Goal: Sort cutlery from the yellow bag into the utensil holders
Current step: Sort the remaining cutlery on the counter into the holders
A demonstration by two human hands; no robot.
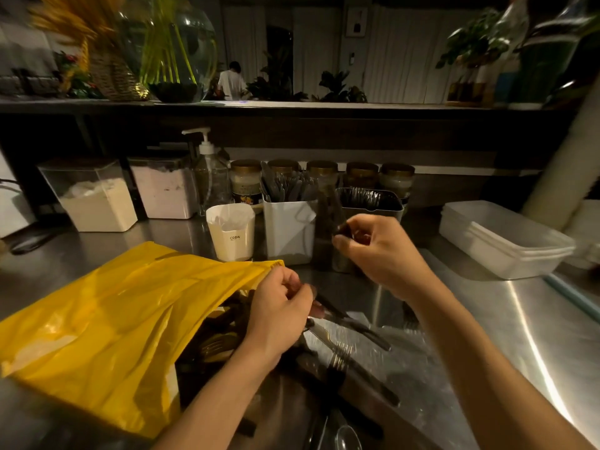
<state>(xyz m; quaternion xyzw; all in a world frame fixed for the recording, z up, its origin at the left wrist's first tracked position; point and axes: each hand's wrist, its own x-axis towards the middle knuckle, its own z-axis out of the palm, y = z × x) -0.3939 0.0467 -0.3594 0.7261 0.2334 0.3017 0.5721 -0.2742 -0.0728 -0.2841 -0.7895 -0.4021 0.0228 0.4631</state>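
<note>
Hands at work over a steel surface [487,319], seen from the person's own head. A yellow bag [113,319] lies on its side at the left, its open mouth facing right, with dark-handled cutlery [363,332] spilling out of it in a loose heap near the bottom edge of the view. The left hand [279,316] sits at the bag's mouth, fingers curled around a few of the dark handles; motion blur hides the exact grip. The right hand [380,251] is raised well above the heap, thumb and forefinger pinching the end of a small dark piece [342,228] just in front of the holders. Behind it stand a white holder [289,232] packed with grey cutlery and a dark metal holder [370,203] with spoons. A paper cup [231,232] stands just left of the white holder.
</note>
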